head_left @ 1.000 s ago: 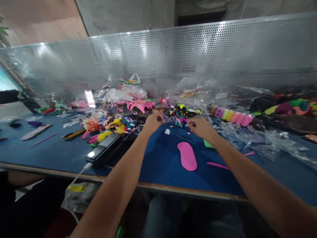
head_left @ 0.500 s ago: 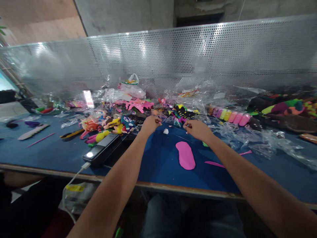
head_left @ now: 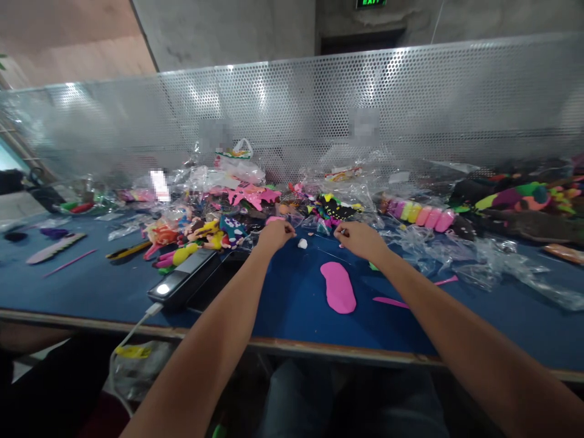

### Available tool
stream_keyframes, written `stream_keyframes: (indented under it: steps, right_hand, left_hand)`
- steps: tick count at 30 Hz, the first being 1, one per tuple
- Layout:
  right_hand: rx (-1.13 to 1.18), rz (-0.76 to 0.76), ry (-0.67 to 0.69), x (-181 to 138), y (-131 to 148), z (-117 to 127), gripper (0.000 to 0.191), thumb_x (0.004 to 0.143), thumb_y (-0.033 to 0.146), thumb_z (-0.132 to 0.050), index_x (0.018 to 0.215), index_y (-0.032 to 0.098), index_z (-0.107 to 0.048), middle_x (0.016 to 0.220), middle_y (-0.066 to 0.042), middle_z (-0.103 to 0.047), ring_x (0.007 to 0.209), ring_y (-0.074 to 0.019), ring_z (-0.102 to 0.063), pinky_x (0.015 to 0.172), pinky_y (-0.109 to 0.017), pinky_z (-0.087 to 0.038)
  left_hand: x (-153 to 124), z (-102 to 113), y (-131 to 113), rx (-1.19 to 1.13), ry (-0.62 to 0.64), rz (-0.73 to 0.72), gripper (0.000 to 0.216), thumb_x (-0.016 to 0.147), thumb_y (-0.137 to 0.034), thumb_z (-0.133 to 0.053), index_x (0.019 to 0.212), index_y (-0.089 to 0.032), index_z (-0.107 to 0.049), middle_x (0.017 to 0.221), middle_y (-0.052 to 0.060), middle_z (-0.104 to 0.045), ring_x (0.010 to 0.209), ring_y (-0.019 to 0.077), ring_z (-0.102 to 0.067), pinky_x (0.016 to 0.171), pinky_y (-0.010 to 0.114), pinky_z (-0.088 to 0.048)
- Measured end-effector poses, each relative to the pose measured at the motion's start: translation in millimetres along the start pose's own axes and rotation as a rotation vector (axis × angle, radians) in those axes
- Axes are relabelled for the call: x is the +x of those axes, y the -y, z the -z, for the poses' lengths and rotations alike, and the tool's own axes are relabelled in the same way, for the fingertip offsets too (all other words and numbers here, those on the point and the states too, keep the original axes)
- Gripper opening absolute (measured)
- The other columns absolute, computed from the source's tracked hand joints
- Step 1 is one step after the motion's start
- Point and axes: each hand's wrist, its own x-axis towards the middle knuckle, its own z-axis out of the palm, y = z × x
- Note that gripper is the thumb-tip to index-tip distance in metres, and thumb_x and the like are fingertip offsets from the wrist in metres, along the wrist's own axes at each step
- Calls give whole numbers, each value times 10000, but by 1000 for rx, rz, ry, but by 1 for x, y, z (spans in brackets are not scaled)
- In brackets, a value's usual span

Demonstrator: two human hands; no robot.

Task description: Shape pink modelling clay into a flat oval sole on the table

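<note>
My left hand [head_left: 276,235] hovers over the blue table with its fingertips pinched together; what they hold, if anything, is too small to make out. Level with it, my right hand [head_left: 358,237] is also closed in a pinch, a speck of pink showing under its fingers. Between the hands lie a small white lump [head_left: 302,244] and a tiny beige bit [head_left: 311,234]. Nearer to me, a flat pink clay piece [head_left: 338,288] rests on the table. A pink plastic clay knife [head_left: 390,302] is partly covered by my right forearm, and a green scrap [head_left: 373,266] peeks out beside it.
Colourful clay figures [head_left: 182,252] and a black power bank [head_left: 182,281] with a white cable [head_left: 130,331] sit to the left. Clear plastic wrappers [head_left: 483,261] and a row of coloured clay packs [head_left: 422,214] lie right. A perforated metal screen [head_left: 292,115] stands behind.
The view has shifted slightly, bringing a green exit sign into sight at the top. Both hands keep nearly the same pinched pose and place. The pink clay piece stays where it was.
</note>
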Motion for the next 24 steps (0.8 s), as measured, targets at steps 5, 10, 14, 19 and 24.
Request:
stream_keyframes:
  steps: [5,10,14,19,24]
  right_hand:
    - [-4,9,-4,-1,2,0,222,886,309,-475,906,227,-681,843,-44,-727,767,-190,-646,629,-265,-404]
    - [-26,-29,-136,5,-10,14,231,877,307,-477,922,219,-686,852,-53,-731,798,-201,-650,679,-279,-424]
    - [-52,-71,-136,10,-42,38,260,867,316,-480,899,184,-701,761,-65,-720,745,-206,-649,650,-283,-433]
    - [131,94,439,2,-75,56,212,715,388,-666,839,229,-731,829,-22,-730,784,-201,-658,682,-276,-472]
    - [81,75,636,-8,-67,52,243,568,381,-770,728,224,-678,720,2,-672,652,-170,-607,555,-256,-430]
  left_hand:
    - [2,3,1,-10,-37,-36,235,877,-279,-515,981,-230,-721,1020,51,-725,929,198,-654,813,267,-475]
    - [2,7,1,-13,-104,-16,211,829,-224,-540,959,-220,-706,975,47,-729,900,202,-658,814,265,-473]
    - [0,5,-2,-12,-92,-26,149,805,-252,-575,868,-225,-707,881,35,-729,766,195,-658,733,262,-474]
    - [2,4,-6,10,-131,-75,199,850,-304,-530,890,-220,-706,899,59,-728,829,216,-655,763,274,-465]
    - [6,3,-6,18,-153,-148,224,864,-341,-513,890,-218,-699,865,55,-727,819,224,-654,758,281,-464]
